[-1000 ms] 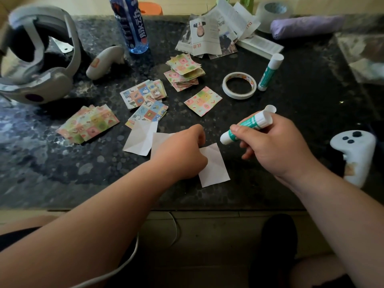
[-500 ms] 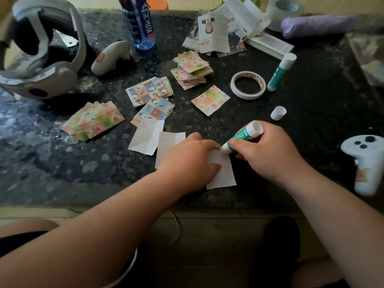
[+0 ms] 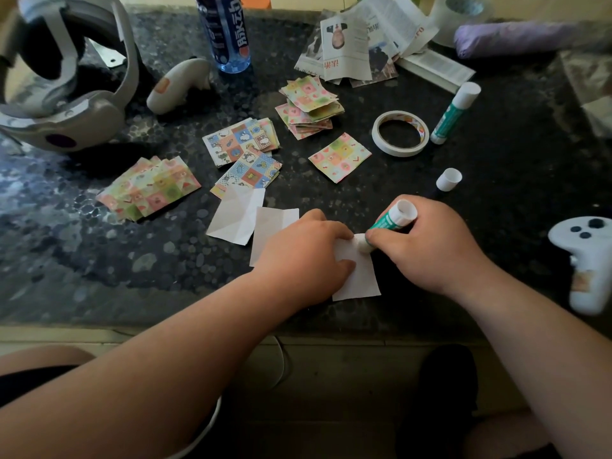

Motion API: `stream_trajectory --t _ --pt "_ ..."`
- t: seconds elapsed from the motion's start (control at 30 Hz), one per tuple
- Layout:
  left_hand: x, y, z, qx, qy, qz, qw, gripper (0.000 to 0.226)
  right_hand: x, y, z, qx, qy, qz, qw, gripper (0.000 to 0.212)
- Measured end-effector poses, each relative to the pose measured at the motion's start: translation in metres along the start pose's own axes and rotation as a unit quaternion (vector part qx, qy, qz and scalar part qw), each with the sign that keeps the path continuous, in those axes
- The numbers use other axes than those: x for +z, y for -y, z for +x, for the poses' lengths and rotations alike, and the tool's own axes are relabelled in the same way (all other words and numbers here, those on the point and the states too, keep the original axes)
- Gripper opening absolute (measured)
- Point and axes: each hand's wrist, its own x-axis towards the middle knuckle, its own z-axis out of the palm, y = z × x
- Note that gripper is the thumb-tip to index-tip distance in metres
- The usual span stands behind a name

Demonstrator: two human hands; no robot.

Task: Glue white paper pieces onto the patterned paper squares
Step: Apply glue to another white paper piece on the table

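Note:
My left hand (image 3: 308, 256) presses a white paper piece (image 3: 357, 276) flat on the dark stone table, fingers laid over its left part. My right hand (image 3: 427, 246) grips a green-and-white glue stick (image 3: 392, 218), its tip down on the paper's upper edge. The stick's white cap (image 3: 448, 179) lies loose just beyond my right hand. Two more white pieces (image 3: 236, 215) lie left of my left hand. Patterned squares sit farther back: a single one (image 3: 339, 157), a pile (image 3: 309, 106), two cartoon stacks (image 3: 245, 154) and a fanned stack (image 3: 149, 188).
A tape roll (image 3: 400, 133) and a second capped glue stick (image 3: 455, 112) lie at the back right. A headset (image 3: 66, 84), white controllers (image 3: 177, 84) (image 3: 586, 260), a blue bottle (image 3: 227, 31), cut newspaper (image 3: 361, 41) and a purple roll (image 3: 516, 34) ring the table.
My right hand brought the uncapped glue stick down from mid-air onto the white paper. The cap now lies on the table. My left hand kept pressing the paper.

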Motion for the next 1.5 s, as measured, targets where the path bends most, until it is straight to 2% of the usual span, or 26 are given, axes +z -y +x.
stream_trajectory --t 0.13,0.33,0.6,0.83,1.07,1.3,1.5 --pt "0.0 0.0 0.0 0.0 -0.001 0.006 1.0 0.046 -0.001 -0.001 -0.001 0.0 0.005 -0.008 1.0 0.023" --pt "0.0 -0.001 -0.001 0.001 0.0 0.006 1.0 0.046 -0.001 -0.001 -0.003 -0.011 -0.013 0.014 1.0 0.013" --pt "0.0 -0.001 -0.001 -0.005 -0.003 0.007 1.0 0.046 -0.006 0.002 -0.006 -0.013 0.041 -0.015 0.999 0.02" --pt "0.0 -0.002 -0.001 -0.003 -0.004 0.006 1.0 0.047 -0.007 0.001 -0.013 -0.015 0.018 0.002 1.0 0.014" --pt "0.001 -0.001 -0.001 -0.006 -0.003 0.002 1.0 0.046 -0.014 0.007 -0.013 0.012 0.091 -0.029 0.995 0.023" --pt "0.001 -0.002 -0.002 -0.008 -0.01 0.002 1.0 0.046 -0.015 0.004 -0.017 -0.013 0.054 -0.028 0.998 0.019" --pt "0.0 -0.003 -0.002 -0.01 -0.009 -0.001 1.0 0.045 -0.019 0.011 -0.02 0.009 0.151 -0.066 0.986 0.021"
